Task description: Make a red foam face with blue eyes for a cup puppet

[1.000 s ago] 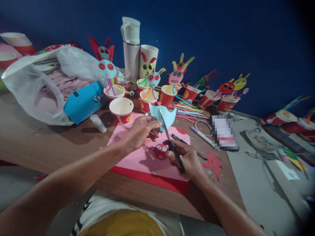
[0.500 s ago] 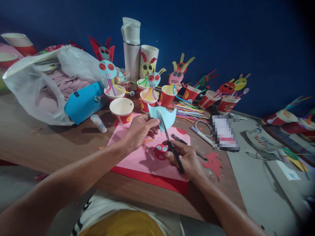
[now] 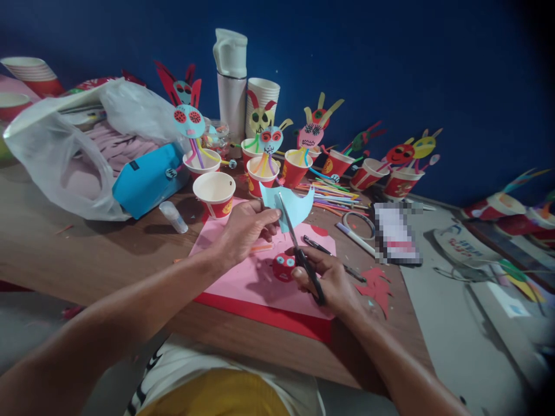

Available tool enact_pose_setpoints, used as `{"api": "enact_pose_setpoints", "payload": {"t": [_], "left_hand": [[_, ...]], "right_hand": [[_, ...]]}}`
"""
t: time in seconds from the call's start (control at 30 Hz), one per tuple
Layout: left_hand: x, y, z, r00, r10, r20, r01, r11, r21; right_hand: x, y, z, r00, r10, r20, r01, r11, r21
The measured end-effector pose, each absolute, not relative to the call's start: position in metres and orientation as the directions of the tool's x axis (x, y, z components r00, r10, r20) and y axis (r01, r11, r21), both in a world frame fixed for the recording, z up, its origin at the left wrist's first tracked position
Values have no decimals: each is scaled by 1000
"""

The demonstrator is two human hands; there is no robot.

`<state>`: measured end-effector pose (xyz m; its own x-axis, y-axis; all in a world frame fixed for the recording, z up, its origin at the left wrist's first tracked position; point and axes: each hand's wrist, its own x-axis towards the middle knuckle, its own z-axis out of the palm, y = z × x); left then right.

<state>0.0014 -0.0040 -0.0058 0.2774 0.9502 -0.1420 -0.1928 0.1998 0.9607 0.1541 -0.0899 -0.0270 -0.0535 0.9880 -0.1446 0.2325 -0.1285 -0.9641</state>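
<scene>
A piece of light blue paper [image 3: 299,207] with curved edges is pinched between the thumb and fingers of my left hand [image 3: 249,230]. My right hand [image 3: 326,277] grips black-handled scissors [image 3: 307,268], whose blades lie across the blue paper near my left thumb. Below the scissors, a red paper face [image 3: 283,268] with white eyes rests on a pink sheet [image 3: 243,286], which lies over a red sheet [image 3: 277,321]. An orange strip [image 3: 261,248] sits on the pink sheet under my left fingers. A black pen [image 3: 318,245] lies just beyond my right hand.
An empty paper cup [image 3: 214,193] and a glue stick [image 3: 173,218] stand left of the pink sheet. Behind are decorated cups [image 3: 262,176], colored straws [image 3: 333,193] and a tall flask [image 3: 232,86]. A phone [image 3: 396,234], tape roll [image 3: 359,224] and red scraps [image 3: 376,292] lie right.
The right part of the blue paper has spread slightly outward to the right at the scissor blades. Both hands stay in nearly the same place.
</scene>
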Motion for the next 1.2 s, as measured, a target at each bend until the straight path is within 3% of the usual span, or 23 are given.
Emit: {"api": "enact_pose_setpoints", "payload": {"t": [0.7, 1.2], "left_hand": [[-1, -7, 4, 324, 904, -279, -143, 338, 930], [-5, -2, -1, 384, 893, -234, -201, 329, 923]], "right_hand": [[156, -92, -23, -60, 976, -208, 120, -200, -972], [159, -92, -29, -115, 984, -139, 134, -124, -983]]}}
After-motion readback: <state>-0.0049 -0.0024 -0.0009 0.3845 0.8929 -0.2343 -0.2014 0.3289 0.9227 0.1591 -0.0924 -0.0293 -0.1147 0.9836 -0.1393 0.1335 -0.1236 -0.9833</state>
